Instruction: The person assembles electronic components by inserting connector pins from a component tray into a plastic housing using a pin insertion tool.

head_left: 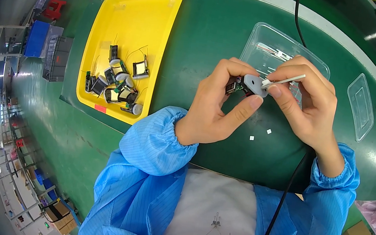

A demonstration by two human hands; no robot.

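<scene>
While the left hand (210,105) pinches a small grey-faced device (252,84) above the green table (200,36), the right hand (309,102) grips a thin white strip (293,80) between thumb and fingers, its end at that face. Just beyond sits a clear box (264,34); two white squares (269,131) lie nearer the body, and a yellow tray (135,17) holding similar devices (141,67) stands leftward.

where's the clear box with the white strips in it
In the head view, the clear box is above and right of centre on the green table, partly hidden by the right hand, with the yellow tray off to its left.
</scene>
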